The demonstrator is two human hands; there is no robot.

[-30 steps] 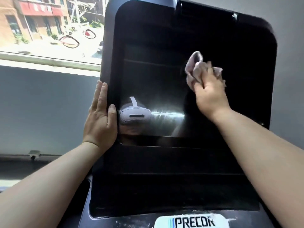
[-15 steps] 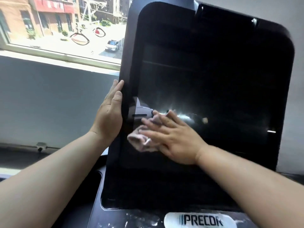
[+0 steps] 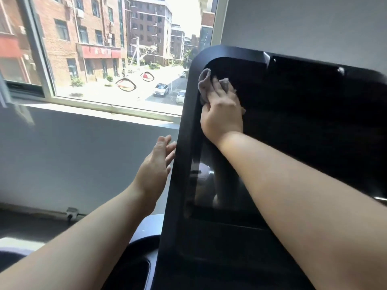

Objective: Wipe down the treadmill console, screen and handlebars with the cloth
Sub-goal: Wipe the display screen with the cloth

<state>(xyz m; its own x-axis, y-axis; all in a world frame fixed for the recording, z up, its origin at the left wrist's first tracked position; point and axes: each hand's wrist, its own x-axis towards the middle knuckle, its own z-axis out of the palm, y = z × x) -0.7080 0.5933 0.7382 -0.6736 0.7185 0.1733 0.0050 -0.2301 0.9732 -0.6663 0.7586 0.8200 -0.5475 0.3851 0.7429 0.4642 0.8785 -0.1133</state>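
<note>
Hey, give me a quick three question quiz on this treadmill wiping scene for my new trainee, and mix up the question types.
1. True or false: the right hand holds the cloth against the upper left corner of the screen.
2. Pick one. The left hand is: A) gripping a spray bottle; B) open, fingers straight, beside the left edge of the console; C) flat on the windowsill.
3. Short answer: what is parked outside the window?
Key: 1 true; 2 B; 3 cars.
</note>
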